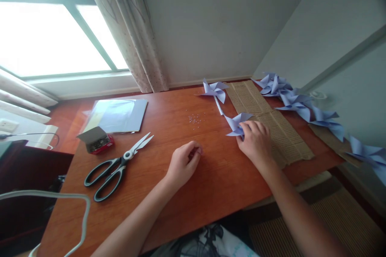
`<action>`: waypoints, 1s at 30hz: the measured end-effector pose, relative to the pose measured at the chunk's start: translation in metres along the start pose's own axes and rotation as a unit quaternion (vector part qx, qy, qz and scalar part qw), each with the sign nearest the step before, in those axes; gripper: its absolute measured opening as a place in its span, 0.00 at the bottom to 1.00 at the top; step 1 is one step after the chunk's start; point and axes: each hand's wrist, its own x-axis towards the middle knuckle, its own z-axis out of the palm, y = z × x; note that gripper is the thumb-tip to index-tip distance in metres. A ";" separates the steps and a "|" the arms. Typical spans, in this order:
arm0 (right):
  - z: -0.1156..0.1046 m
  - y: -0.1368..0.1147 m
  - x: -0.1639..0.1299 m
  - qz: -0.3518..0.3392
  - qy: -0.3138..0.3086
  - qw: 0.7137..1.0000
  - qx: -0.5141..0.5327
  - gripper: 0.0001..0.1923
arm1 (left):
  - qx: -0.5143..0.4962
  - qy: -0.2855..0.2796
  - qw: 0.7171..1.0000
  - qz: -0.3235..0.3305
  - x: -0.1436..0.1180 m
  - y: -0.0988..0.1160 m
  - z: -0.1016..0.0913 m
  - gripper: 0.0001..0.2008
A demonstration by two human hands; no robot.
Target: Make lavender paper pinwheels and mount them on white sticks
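The right hand [256, 140] pinches a pinwheel [235, 123], at two o'clock from the loosely closed left hand [184, 161], its contents hidden; a light grip should keep the blades [233, 132] uncreased.

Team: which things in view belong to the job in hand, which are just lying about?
Likely the job:
- pinwheel at the right hand
- other pinwheels
- stick
- scissors
- red box
- sheets

Seemingly just lying about:
- cable
- specks, too small to identify
- cardboard, though possibly a work mat
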 end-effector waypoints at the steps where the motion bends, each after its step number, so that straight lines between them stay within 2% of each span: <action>1: 0.001 0.000 0.001 0.003 -0.005 1.000 -0.005 0.14 | 0.002 -0.002 1.000 0.000 0.000 0.000 0.000 0.07; 4: 0.004 0.003 0.002 0.010 -0.010 1.000 -0.006 0.11 | 0.011 -0.007 1.000 0.002 0.000 -0.001 0.000 0.07; 10: 0.010 0.012 -0.001 0.018 0.031 0.999 0.032 0.05 | 0.023 -0.010 1.000 0.009 0.000 0.000 0.000 0.07; 15: 0.012 0.010 -0.004 0.041 0.063 0.993 0.090 0.06 | -0.039 -0.006 0.999 -0.012 0.003 0.005 0.006 0.07; 17: 0.013 0.008 -0.007 0.047 0.076 0.990 0.112 0.06 | -0.088 -0.019 0.995 -0.029 0.007 0.007 0.016 0.08; 20: 0.013 0.004 -0.010 0.046 0.100 0.985 0.135 0.05 | -0.183 -0.048 0.980 -0.065 0.020 0.009 0.041 0.10; 25: 0.000 -0.006 -0.014 0.056 0.133 0.974 0.175 0.05 | -0.219 -0.049 0.972 -0.067 0.049 0.013 0.089 0.16; 27: -0.007 -0.012 -0.015 0.065 0.140 0.968 0.199 0.05 | -0.234 -0.047 0.969 -0.061 0.057 0.016 0.101 0.16; 30: -0.015 -0.021 -0.019 0.089 0.132 0.955 0.251 0.05 | -0.258 -0.046 0.964 -0.050 0.062 0.019 0.109 0.13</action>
